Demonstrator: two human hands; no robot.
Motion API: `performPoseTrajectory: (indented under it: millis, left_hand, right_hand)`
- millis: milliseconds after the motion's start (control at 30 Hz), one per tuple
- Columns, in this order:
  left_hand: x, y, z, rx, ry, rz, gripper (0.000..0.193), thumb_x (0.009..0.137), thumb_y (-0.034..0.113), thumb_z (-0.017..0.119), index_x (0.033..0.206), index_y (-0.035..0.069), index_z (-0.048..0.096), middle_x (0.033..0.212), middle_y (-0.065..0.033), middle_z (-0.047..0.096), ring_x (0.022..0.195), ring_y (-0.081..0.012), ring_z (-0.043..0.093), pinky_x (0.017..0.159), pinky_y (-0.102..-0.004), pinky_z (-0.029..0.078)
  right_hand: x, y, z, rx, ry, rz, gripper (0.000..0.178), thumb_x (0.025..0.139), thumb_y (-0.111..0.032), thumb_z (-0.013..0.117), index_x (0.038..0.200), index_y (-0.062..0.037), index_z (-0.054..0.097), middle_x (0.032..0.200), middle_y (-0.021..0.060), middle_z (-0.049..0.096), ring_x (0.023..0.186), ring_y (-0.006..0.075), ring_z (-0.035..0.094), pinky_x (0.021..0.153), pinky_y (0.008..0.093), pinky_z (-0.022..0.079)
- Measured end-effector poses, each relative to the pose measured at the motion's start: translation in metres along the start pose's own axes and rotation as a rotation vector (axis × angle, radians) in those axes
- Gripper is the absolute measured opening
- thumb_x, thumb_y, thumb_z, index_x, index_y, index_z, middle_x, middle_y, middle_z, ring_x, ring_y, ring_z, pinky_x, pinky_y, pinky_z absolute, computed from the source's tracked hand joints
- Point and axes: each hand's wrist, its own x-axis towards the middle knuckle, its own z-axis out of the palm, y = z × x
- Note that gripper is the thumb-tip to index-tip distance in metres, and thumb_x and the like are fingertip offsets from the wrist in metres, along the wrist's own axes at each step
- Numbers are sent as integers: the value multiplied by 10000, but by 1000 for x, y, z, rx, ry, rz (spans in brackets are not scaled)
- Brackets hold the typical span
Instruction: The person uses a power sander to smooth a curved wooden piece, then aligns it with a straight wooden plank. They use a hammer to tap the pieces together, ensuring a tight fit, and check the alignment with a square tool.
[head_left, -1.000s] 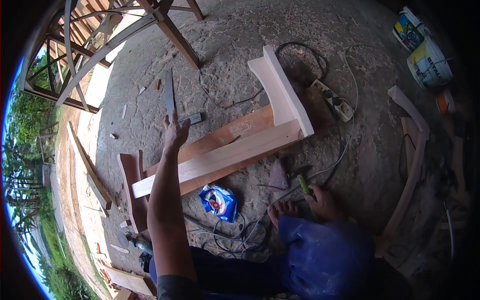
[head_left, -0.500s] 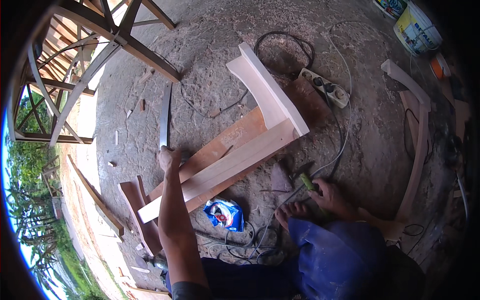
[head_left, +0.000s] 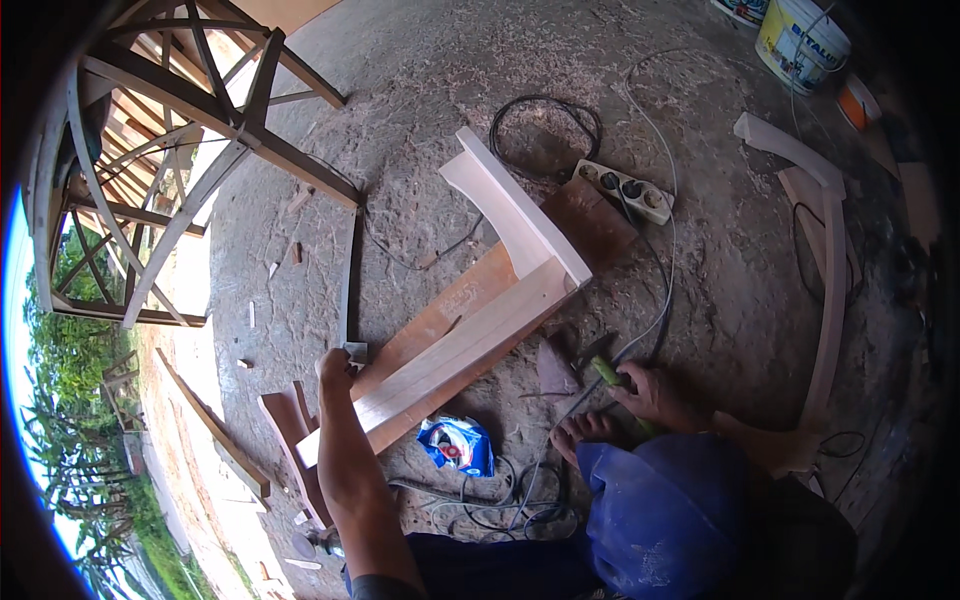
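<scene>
My left hand (head_left: 335, 370) is closed on one end of a carpenter's square (head_left: 351, 280). Its long metal blade points away from me over the floor, and its short grey stock shows beside my fist. Just right of that fist lies a joined wooden frame: a long pale board (head_left: 440, 367) meets a curved end piece (head_left: 510, 215) at the far end and a darker curved piece (head_left: 290, 425) at the near end. My right hand (head_left: 650, 395), low beside my knee, is closed around what looks like a green-handled hammer (head_left: 605, 370); its dark head is indistinct.
A flat brown board (head_left: 470, 300) lies under the frame. Around it are a power strip (head_left: 625, 190) with cables, a blue packet (head_left: 455, 447) and my bare toes (head_left: 590, 432). A trussed wooden structure (head_left: 300, 178) stands far left, a bucket (head_left: 800, 45) far right, a curved wooden piece (head_left: 832, 290) right.
My left hand has turned the carpenter's square, so its grey stock now shows. The whole view has shifted slightly. My right hand keeps its grip near my knee.
</scene>
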Motion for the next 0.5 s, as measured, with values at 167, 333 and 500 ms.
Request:
performPoseTrajectory:
  millis: [167, 333, 500]
  left_hand:
    - [-49, 2, 80, 237, -164, 310, 361, 877, 419, 725, 1040, 97, 700, 1000, -90, 657, 859, -220, 626, 689, -392, 513]
    - [9, 8, 9, 532, -327, 226, 353, 891, 384, 663, 1079, 86, 690, 971, -88, 674, 736, -227, 637, 606, -326, 507]
    - [-26, 7, 11, -337, -96, 292, 320, 927, 288, 655, 1138, 50, 625, 917, -106, 656, 667, -206, 639, 557, -326, 538]
  right_hand:
    - [-11, 18, -5, -23, 4, 99, 475, 852, -395, 750, 1178, -66, 645, 919, 222, 712, 855, 407, 706, 736, 464, 559]
    - [-6, -6, -18, 10, -14, -36, 392, 885, -324, 744, 1128, -34, 640, 832, 190, 689, 752, 338, 705, 662, 413, 544]
    - [-7, 17, -2, 66, 34, -7, 457, 852, -388, 752, 1157, -66, 643, 916, 212, 711, 840, 392, 710, 712, 455, 559]
